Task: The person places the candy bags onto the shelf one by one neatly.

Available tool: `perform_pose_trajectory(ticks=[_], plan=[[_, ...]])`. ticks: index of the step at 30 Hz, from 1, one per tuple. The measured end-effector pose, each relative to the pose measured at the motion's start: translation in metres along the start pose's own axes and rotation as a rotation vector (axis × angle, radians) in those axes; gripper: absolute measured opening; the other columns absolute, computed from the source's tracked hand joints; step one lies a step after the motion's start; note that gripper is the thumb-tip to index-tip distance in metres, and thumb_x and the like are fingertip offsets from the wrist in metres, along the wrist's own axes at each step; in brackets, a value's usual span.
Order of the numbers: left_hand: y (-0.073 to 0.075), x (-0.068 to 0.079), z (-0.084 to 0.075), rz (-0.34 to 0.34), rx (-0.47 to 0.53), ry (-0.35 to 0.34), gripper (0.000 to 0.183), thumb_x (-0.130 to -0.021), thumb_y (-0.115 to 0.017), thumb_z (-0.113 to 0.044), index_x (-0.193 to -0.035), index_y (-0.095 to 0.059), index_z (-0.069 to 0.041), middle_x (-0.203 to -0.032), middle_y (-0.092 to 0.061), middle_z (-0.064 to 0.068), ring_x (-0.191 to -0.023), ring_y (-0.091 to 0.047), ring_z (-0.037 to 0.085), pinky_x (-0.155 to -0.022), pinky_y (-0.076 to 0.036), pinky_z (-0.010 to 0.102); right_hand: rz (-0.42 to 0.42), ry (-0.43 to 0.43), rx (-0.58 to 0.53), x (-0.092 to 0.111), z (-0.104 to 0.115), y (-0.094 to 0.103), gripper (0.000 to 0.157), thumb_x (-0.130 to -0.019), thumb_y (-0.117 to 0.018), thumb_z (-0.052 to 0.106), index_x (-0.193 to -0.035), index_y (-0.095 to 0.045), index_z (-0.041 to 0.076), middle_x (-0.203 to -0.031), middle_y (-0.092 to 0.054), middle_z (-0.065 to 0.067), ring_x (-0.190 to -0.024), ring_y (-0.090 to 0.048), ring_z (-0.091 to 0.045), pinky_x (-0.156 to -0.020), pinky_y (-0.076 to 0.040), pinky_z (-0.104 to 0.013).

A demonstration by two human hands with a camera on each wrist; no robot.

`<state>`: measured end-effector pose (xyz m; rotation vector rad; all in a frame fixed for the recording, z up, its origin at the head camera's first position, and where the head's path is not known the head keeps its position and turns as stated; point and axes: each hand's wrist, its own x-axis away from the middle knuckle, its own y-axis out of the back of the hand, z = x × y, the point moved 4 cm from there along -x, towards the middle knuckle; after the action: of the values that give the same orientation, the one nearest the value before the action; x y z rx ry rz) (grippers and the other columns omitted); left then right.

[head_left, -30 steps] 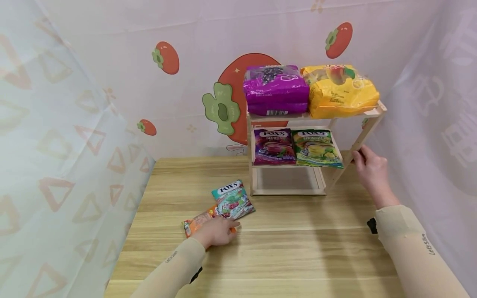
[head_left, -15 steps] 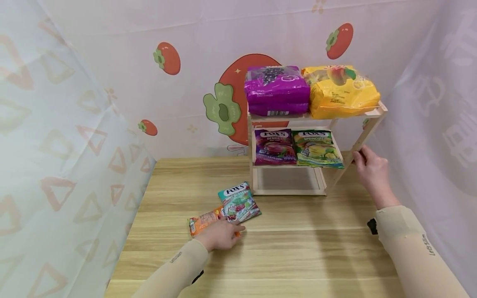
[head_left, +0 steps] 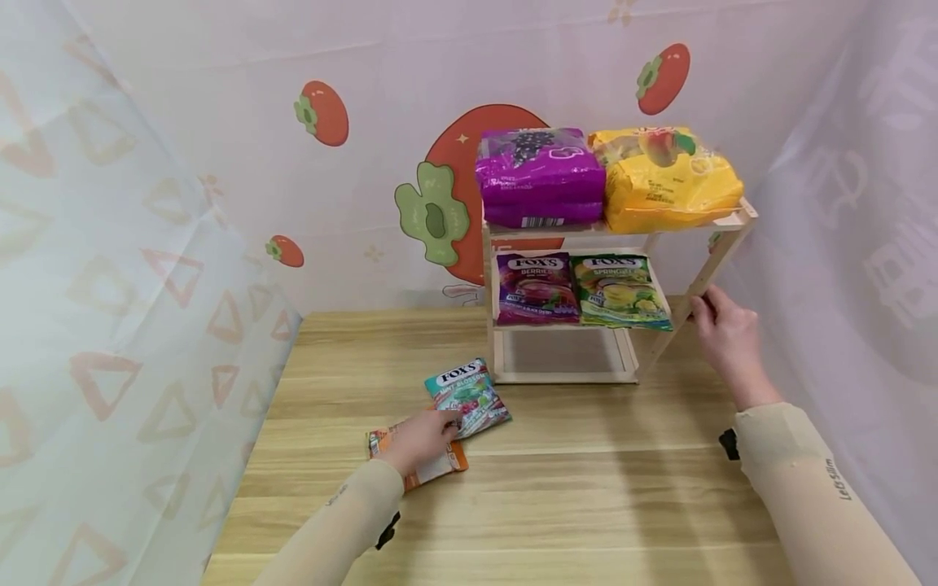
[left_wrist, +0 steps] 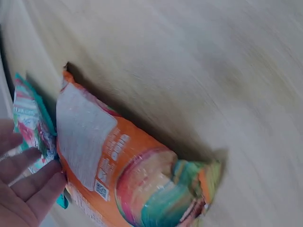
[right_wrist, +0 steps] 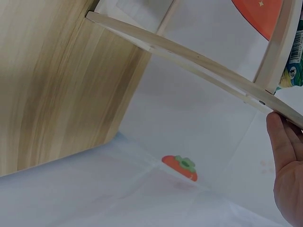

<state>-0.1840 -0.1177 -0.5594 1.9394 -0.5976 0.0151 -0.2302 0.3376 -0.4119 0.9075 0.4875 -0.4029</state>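
Note:
My left hand (head_left: 421,439) is over an orange candy bag (head_left: 440,470) lying back side up, its fingertips at the lower part of the teal Fox's mint candy bag (head_left: 472,399). The left wrist view shows the fingers (left_wrist: 35,184) fairly straight and spread, beside the orange bag and overlapping the teal one. The teal bag lies just in front of the shelf's left foot. At the right, my right hand (head_left: 727,334) holds the slanted side post of a small wooden shelf (head_left: 564,378); in the right wrist view its fingers lie against the post's edge.
On the shelf's top stand a purple bag (head_left: 541,183) and a yellow bag (head_left: 670,191). The middle tier bears a purple berries bag (head_left: 536,293) and a green spring tea bag (head_left: 621,293). Printed cloth (head_left: 366,187) walls surround the wooden table (head_left: 572,505).
Both small bags first slid slightly right with my left hand. Its fingers then moved from the orange bag's right end up to the teal bag. My right hand stays at the post.

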Motion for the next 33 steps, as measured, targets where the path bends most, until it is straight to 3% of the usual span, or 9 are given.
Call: perform_pose_trajectory(ticks=[3,5,8,11,15,18,24,29,33], plan=[[0.006,-0.003,0.005,-0.032,0.150,0.099,0.040,-0.104,-0.058,-0.018,-0.141,-0.060,-0.003,-0.140,-0.062,0.018,-0.094,-0.066,0.035,-0.079,-0.054,0.049,0.002,-0.001,-0.005,0.000,0.002,0.000,0.015,-0.104,-0.059,0.008,-0.108,-0.065,-0.005,-0.090,-0.072,-0.028,-0.074,-0.066,-0.037,-0.059,-0.028,-0.001],[0.008,-0.005,0.009,-0.060,0.217,0.161,0.043,-0.104,-0.057,-0.018,-0.144,-0.057,-0.002,-0.145,-0.057,0.020,-0.097,-0.066,0.034,-0.081,-0.054,0.050,0.004,0.002,-0.003,0.000,0.002,0.000,0.016,-0.104,-0.059,0.009,-0.107,-0.064,-0.006,-0.090,-0.072,-0.028,-0.074,-0.067,-0.038,-0.059,-0.027,0.000],[0.010,-0.010,0.014,-0.113,0.293,0.234,0.044,-0.104,-0.056,-0.017,-0.144,-0.055,0.002,-0.141,-0.060,0.022,-0.083,-0.061,0.028,-0.072,-0.053,0.044,0.005,0.003,-0.013,0.000,0.003,0.000,0.016,-0.104,-0.058,0.008,-0.108,-0.064,-0.007,-0.092,-0.072,-0.030,-0.075,-0.069,-0.041,-0.060,-0.027,0.001],[0.010,-0.014,0.019,-0.159,0.350,0.291,0.047,-0.102,-0.056,-0.015,-0.142,-0.053,0.008,-0.133,-0.064,0.025,-0.080,-0.059,0.026,-0.068,-0.051,0.040,0.002,0.000,-0.016,0.000,0.002,0.000,0.017,-0.104,-0.058,0.008,-0.108,-0.064,-0.007,-0.093,-0.072,-0.030,-0.076,-0.069,-0.043,-0.061,-0.027,0.002],[0.010,-0.019,0.022,-0.164,0.352,0.359,0.056,-0.098,-0.057,-0.017,-0.146,-0.046,0.012,-0.141,-0.056,0.029,-0.107,-0.064,0.036,-0.089,-0.055,0.050,-0.006,-0.001,-0.010,0.000,0.002,0.000,0.016,-0.104,-0.058,0.007,-0.107,-0.064,-0.007,-0.091,-0.072,-0.030,-0.074,-0.068,-0.041,-0.060,-0.027,0.000],[0.010,-0.022,0.022,-0.142,0.362,0.389,0.065,-0.097,-0.061,-0.019,-0.149,-0.040,0.012,-0.148,-0.049,0.031,-0.130,-0.054,0.044,-0.108,-0.046,0.055,-0.011,0.002,-0.004,0.000,0.001,-0.001,0.015,-0.103,-0.059,0.007,-0.106,-0.064,-0.007,-0.089,-0.072,-0.029,-0.073,-0.068,-0.041,-0.060,-0.027,0.000],[0.003,-0.026,0.021,-0.096,0.445,0.435,0.077,-0.097,-0.065,-0.026,-0.156,-0.028,0.007,-0.153,-0.042,0.031,-0.140,-0.041,0.050,-0.114,-0.037,0.060,-0.016,0.003,-0.001,-0.001,0.000,-0.001,0.014,-0.103,-0.059,0.007,-0.105,-0.065,-0.006,-0.088,-0.072,-0.028,-0.072,-0.067,-0.038,-0.058,-0.028,-0.001],[0.001,-0.027,0.027,-0.138,0.652,0.492,0.078,-0.099,-0.062,-0.028,-0.160,-0.023,0.002,-0.161,-0.032,0.027,-0.149,-0.021,0.051,-0.121,-0.023,0.063,-0.020,0.005,0.006,-0.001,0.000,-0.001,0.014,-0.103,-0.060,0.007,-0.105,-0.065,-0.006,-0.087,-0.072,-0.027,-0.070,-0.063,-0.032,-0.057,-0.029,-0.002],[0.003,-0.028,0.029,-0.187,0.811,0.491,0.074,-0.102,-0.059,-0.028,-0.160,-0.023,0.001,-0.162,-0.029,0.027,-0.149,-0.023,0.049,-0.121,-0.023,0.063,-0.020,0.007,0.008,0.000,-0.001,-0.001,0.013,-0.103,-0.059,0.007,-0.104,-0.064,-0.006,-0.086,-0.071,-0.027,-0.069,-0.062,-0.032,-0.057,-0.029,-0.003]])
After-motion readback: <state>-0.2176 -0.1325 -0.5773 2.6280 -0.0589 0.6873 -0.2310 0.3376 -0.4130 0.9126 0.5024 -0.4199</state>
